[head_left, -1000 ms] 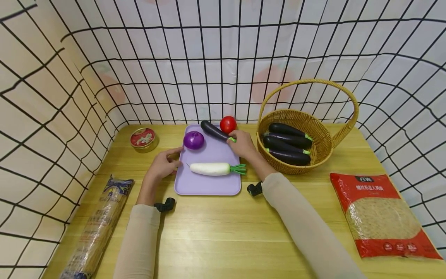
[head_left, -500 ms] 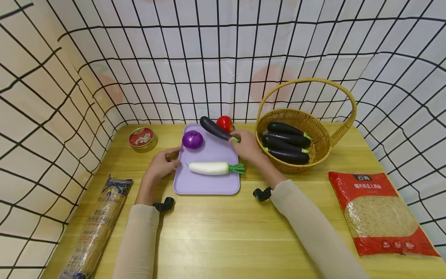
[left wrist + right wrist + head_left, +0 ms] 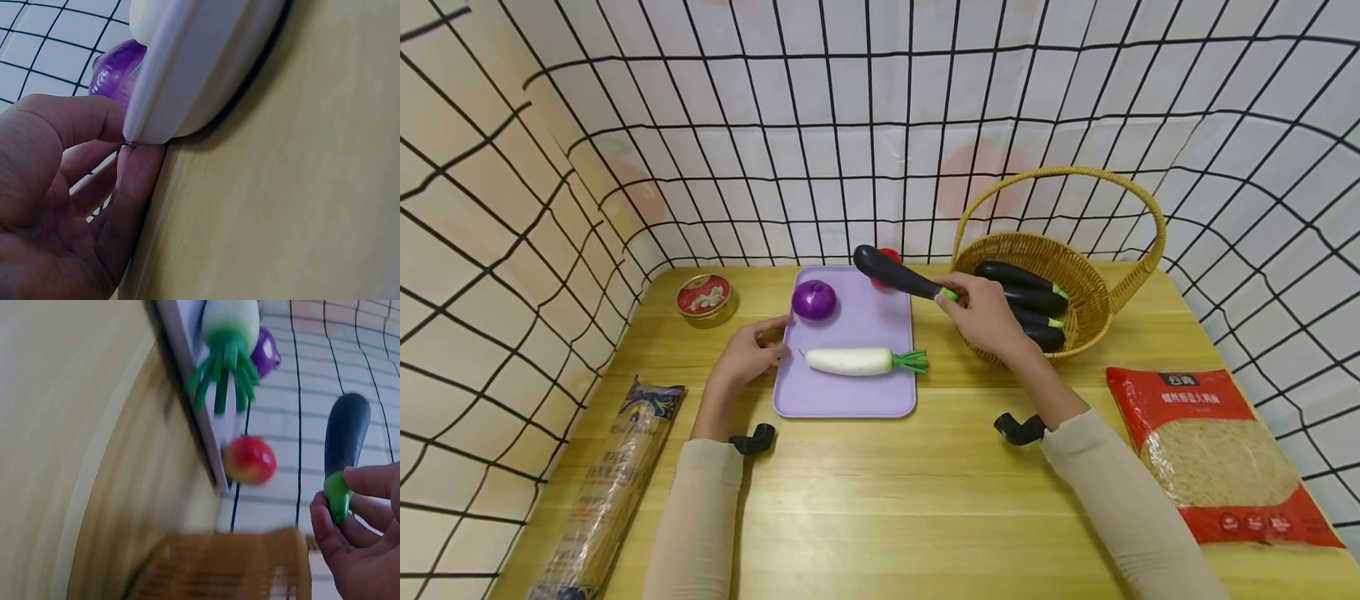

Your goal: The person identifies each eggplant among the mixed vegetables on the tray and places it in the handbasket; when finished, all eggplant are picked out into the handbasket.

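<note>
My right hand (image 3: 988,312) pinches an eggplant (image 3: 891,271) by its green stem end, between thumb and fingers. The dark body points left, raised above the far right of the lilac tray (image 3: 842,402). My left hand (image 3: 747,352) rests at the tray's left side, fingertips touching the rim. On the tray lie a purple onion (image 3: 814,300) and a white radish (image 3: 850,361) with green leaves over the right edge. A tomato (image 3: 251,460) at the far right corner is partly hidden by the eggplant in the head view.
Right of the tray stands a wicker basket (image 3: 1093,283) with a tall handle, holding several eggplants (image 3: 1033,298). A red pasta bag (image 3: 1221,458) lies at right, a noodle packet (image 3: 610,492) at left. A tin (image 3: 706,300) stands back left. Black wire grid (image 3: 820,125) encloses the table.
My right hand has lifted the eggplant off the tray and carried it rightward, in front of the basket. The left hand stays at the tray's edge.
</note>
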`<state>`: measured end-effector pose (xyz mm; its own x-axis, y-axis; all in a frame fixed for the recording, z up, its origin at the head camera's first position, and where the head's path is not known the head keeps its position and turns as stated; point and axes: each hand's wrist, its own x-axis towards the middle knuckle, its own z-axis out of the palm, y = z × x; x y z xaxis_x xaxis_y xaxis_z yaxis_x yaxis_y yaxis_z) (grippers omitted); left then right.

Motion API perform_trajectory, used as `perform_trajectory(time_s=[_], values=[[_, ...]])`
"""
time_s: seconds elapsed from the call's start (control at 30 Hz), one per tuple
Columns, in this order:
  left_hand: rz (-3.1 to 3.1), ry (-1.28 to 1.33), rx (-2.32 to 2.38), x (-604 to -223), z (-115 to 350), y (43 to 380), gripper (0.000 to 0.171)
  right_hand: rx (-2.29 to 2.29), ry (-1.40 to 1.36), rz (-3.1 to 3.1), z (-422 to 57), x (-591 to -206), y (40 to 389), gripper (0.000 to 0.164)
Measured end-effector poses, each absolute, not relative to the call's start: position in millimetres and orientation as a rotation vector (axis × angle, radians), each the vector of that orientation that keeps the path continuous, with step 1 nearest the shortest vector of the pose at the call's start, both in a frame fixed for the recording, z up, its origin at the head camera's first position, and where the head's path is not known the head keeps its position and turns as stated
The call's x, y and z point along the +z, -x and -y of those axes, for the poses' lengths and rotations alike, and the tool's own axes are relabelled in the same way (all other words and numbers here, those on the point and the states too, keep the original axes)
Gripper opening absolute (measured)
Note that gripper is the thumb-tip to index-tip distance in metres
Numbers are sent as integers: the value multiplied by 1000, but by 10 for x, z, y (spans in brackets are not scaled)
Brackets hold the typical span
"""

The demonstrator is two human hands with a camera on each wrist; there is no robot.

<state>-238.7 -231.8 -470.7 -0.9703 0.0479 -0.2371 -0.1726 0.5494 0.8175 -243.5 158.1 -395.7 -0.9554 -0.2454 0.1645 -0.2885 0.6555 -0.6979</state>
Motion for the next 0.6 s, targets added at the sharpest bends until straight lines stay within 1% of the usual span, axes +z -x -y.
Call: perform_trajectory(time_s=[0.3,0.6], values=[[-2556,107,1382,-4716,2313,2390,59,1111,-364,2821,-2229,-3948,2279,38],[-2550,109,1383,-4714,2309,2396,58,986,-335,2852,-2697,-3958,2114,39]])
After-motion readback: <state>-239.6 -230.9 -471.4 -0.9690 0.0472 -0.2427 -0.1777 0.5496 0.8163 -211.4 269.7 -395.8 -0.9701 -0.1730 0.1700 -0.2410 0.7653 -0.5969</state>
